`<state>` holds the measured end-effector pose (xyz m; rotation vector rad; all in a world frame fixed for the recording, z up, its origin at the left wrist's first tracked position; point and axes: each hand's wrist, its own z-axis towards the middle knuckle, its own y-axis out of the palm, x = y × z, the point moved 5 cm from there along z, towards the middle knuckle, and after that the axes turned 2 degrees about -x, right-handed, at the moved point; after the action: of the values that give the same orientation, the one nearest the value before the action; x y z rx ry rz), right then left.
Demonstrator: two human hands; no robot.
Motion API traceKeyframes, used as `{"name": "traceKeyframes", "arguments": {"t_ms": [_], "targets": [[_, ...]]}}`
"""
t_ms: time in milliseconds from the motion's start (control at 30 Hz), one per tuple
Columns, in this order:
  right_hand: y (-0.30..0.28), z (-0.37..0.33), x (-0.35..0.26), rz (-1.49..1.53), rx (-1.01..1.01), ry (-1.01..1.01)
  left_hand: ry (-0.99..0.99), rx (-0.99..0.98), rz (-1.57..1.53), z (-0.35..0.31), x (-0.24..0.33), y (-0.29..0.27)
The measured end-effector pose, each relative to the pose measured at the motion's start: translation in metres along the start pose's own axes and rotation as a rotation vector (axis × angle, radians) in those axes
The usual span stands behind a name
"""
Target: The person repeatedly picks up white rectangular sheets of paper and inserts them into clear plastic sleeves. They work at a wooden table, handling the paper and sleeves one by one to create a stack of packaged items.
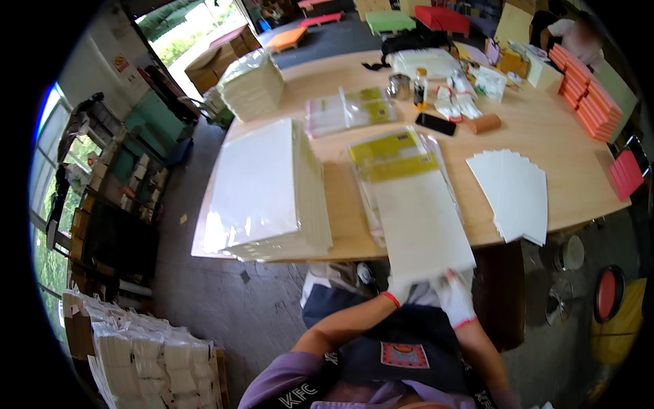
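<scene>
A white rectangular board [424, 225] lies at the table's near edge, its far end in or beneath a clear plastic bag with an olive-green top [392, 151]. More such bags are stacked underneath. My left hand [400, 289], in a white glove with a red cuff, grips the board's near left corner, its fingers partly hidden below. Gloved the same way, my right hand [455, 297] pinches the near right edge, one fingertip showing on top. To the right, several white boards [514, 194] lie fanned out. A tall stack of plastic-wrapped white boards [262, 184] stands to the left.
Farther back are another wrapped stack [252, 85], more flat bags [351, 109], a black phone [436, 124], a brown cylinder [484, 124], a bottle [420, 88] and a metal cup [399, 86]. Pink-orange stacks [586, 95] stand far right, near another person [575, 37].
</scene>
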<state>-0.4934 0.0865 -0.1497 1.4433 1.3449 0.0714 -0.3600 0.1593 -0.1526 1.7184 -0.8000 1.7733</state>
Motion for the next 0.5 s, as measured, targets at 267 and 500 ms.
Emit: {"name": "traceKeyframes", "arguments": {"t_ms": [267,500], "targets": [[0.057,0.014,0.024,-0.241,-0.336,0.223,-0.503,0.010,-0.598,-0.023,-0.052,-0.037],[0.121,0.024,0.025,-1.745,-0.552,-0.596,-0.343,-0.039,-0.166,-0.013,-0.039,-0.110]]}}
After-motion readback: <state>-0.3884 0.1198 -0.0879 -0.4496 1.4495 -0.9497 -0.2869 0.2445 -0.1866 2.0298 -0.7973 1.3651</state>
